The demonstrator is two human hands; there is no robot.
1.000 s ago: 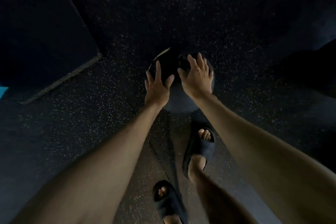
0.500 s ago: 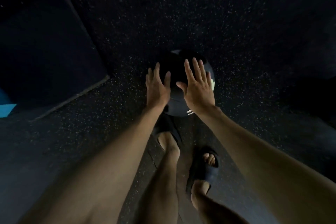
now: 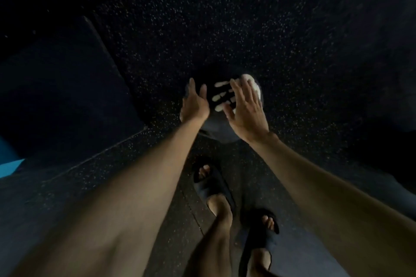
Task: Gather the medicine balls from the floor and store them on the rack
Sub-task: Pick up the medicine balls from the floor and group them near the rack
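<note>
Left hand, right hand: open grip flanking black round medicine ball, nothing held.
Risk: an uneven palm squeeze could drop the ball onto the sandalled feet.

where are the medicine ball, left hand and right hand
medicine ball (image 3: pixel 219 129), head view, lower grey surface between the wrists
left hand (image 3: pixel 194 107), head view, middle of the hand
right hand (image 3: pixel 246 112), head view, back of the hand

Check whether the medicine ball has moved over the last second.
Yes. The medicine ball has rolled forward: earlier it lay nearer the camera than the dark mat's corner; now it lies beyond that corner.
</note>
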